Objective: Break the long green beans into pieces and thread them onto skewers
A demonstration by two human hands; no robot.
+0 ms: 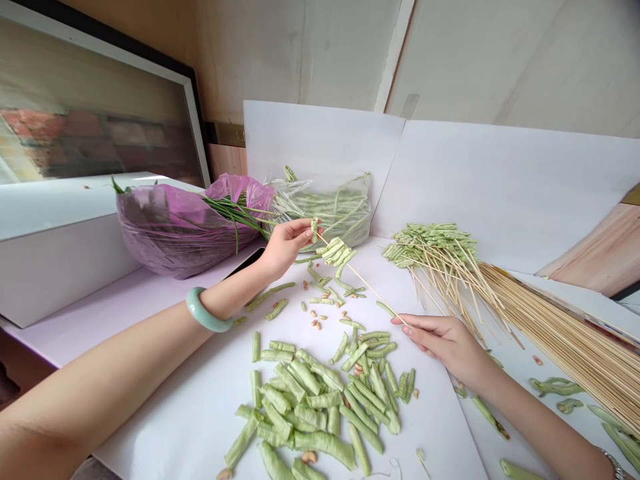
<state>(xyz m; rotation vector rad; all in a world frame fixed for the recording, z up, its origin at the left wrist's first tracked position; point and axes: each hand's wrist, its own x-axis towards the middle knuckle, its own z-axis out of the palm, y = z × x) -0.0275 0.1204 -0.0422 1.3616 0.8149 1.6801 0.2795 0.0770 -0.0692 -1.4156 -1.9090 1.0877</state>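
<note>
My left hand (285, 247) pinches a short green bean piece (314, 230) at the tip of a thin bamboo skewer (363, 279). My right hand (445, 343) holds the skewer's lower end between its fingertips. Several folded pieces of green long bean (335, 253) are threaded on the skewer just beyond my left fingers. Below the skewer lies a loose heap of cut long beans (300, 400) on a white paper sheet (190, 427), with several pale seeds (316, 324) scattered nearby.
To the right lie a bundle of threaded bean skewers (430, 245) and many bare bamboo skewers (565, 340). A purple plastic bag (185, 227) and a transparent bag of long beans (325, 213) stand at the back. A white box (60, 267) and a framed picture (95, 107) stand left.
</note>
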